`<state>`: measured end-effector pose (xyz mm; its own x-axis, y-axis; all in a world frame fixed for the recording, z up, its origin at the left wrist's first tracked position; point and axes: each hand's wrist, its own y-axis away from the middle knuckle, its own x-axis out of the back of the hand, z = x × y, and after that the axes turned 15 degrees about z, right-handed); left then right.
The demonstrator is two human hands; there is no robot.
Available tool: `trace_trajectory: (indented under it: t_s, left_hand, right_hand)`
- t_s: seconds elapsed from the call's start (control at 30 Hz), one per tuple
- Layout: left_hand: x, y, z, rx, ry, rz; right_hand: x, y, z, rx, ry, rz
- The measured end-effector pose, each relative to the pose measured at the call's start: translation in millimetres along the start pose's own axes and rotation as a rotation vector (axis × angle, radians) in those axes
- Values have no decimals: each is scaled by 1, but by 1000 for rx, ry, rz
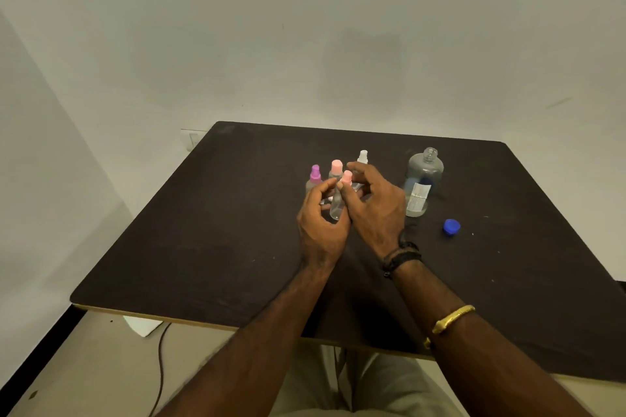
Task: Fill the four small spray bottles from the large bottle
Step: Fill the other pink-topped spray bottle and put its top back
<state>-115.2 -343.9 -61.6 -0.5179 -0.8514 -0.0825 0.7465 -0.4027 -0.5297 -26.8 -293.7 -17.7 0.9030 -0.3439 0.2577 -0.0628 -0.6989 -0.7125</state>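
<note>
Head view: you hold one small spray bottle, the near pink-capped bottle [338, 201], upright and just above the table [203, 230], near its middle. Your left hand [321, 223] grips its clear body from the 8 o'clock side, fingers curled round the lower half and covering part of it. Your right hand [376, 210] comes in from 4 o'clock, thumb against the neck just under the cap, the other fingers arched over and behind it. I cannot tell whether that hand actually clamps the cap or only rests there. How much liquid the clear body holds is also hard to make out.

Three more small bottles stand just behind. The purple-capped bottle [315, 176] is at 10 o'clock, the far pink-capped bottle [336, 168] at 12 and the white-capped bottle [362, 156] at 1. Your hands hide most of their bodies.

At 3 o'clock, near your right hand but apart from it, the large bottle [421, 179] stands upright with its neck uncovered. Its blue cap [451, 226] lies on the table at the bottle's 5 o'clock.

A black band [401, 256] circles your right wrist, with a gold bangle [452, 319] further up the forearm. A dark cable [161, 366] trails on the floor at 7 o'clock.
</note>
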Motion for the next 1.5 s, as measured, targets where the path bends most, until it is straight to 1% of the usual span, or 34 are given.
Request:
trace_trajectory:
  t_s: [0.13,0.23,0.57,0.67,0.8,0.93,1.13,1.37,1.5]
  left_hand:
    - [-14,9,-4,109,-15,-119]
    - [-21,13,-2,157,-17,-156]
    - [-30,23,-6,183,-50,-229]
    - [-31,26,-7,179,-54,-226]
    - [-32,27,-9,170,-74,-244]
    - [-29,29,-11,111,-48,-259]
    - [-29,30,-15,67,-78,-263]
    - [-26,28,-12,79,-76,-269]
    - [-25,28,-7,80,-54,-289]
  right_hand:
    - [14,5,11,-5,9,12]
    - [22,10,20,-31,-15,23]
    - [29,30,46,-184,-63,90]
    - [28,35,50,-233,-70,97]
    - [27,35,52,-256,-88,105]
    - [26,33,56,-319,-97,87]
    - [25,35,56,-266,-181,91]
    - [26,36,52,-197,-157,67]
    - [25,33,51,-299,-152,34]
